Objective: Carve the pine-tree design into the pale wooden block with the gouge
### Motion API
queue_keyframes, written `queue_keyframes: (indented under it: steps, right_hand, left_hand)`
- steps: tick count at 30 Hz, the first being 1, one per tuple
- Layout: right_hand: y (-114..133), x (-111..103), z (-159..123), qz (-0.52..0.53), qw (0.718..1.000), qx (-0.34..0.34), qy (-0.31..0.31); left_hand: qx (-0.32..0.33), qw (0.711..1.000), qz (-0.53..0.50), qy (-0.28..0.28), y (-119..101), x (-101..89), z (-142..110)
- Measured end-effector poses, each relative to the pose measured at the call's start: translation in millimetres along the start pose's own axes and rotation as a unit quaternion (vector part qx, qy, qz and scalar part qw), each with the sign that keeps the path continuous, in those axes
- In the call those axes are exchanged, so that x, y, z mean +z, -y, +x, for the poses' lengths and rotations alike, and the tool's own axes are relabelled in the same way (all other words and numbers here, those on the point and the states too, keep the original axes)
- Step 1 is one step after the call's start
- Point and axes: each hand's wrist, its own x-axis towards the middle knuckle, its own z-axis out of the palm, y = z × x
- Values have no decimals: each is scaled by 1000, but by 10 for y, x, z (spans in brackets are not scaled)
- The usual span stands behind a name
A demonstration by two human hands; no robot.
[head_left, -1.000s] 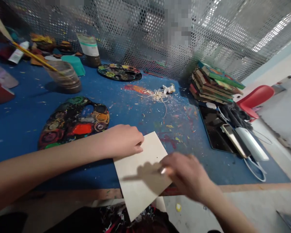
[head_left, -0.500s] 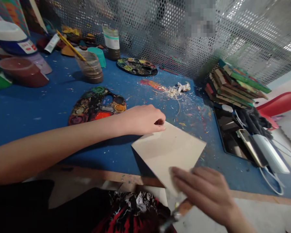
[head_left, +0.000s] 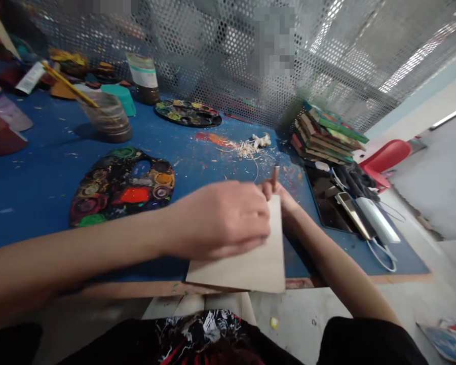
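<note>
A pale, flat square board (head_left: 247,271) tilts over the table's front edge, close to my body. My left hand (head_left: 231,220) is curled over its upper part, knuckles up, with the fingertips partly hidden. At the board's upper right corner is my right hand (head_left: 279,196), mostly behind the board and my left hand. A short brown handle (head_left: 275,177) of a tool sticks up from the right fingers; its other end is hidden. To the left of the board lies a paint palette (head_left: 140,181) with wet red-orange and green paint.
A cloudy water jar (head_left: 108,119) holds a yellow brush. Behind are a labelled jar (head_left: 142,76), a second palette (head_left: 188,112) and pale shavings (head_left: 247,148). Stacked panels (head_left: 327,134), a black tablet (head_left: 327,203), a phone (head_left: 355,215) and cables lie right. Perforated metal stands behind.
My right hand has moved up from the board's lower edge to its upper right corner, carrying the tool. The board has turned and come nearer to me. The view has swung right.
</note>
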Motion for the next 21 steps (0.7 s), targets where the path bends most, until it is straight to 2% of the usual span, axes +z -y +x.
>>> queue_keyframes:
  steps: [2, 4, 6, 9, 11, 13, 16, 21]
  right_hand:
    - [-102, 87, 127, 10, 999, 46, 5]
    - [-164, 96, 209, 26, 997, 67, -28]
    - [-199, 18, 253, 45, 992, 72, -88]
    - [-212, -176, 258, 66, 981, 92, -156]
    - [-191, -264, 228, 75, 976, 122, -164]
    - [-150, -270, 179, 81, 974, 158, -144]
    - [-68, -145, 92, 91, 972, 195, -92]
    - [80, 99, -31, 125, 976, 178, -22]
  left_hand:
    - [36, 994, -15, 103, -103, 112, -32]
    - [24, 982, -6, 189, -190, 225, -105]
    - [-32, 968, 22, 248, -252, 318, -202]
    - [-151, 935, 46, 319, -293, 396, -316]
    - [-212, 914, 59, 339, -293, 420, -345]
    - [-243, 908, 76, 334, -283, 441, -348]
    - [-248, 907, 81, 329, -273, 491, -351]
    - [-236, 916, 76, 317, -300, 576, -371]
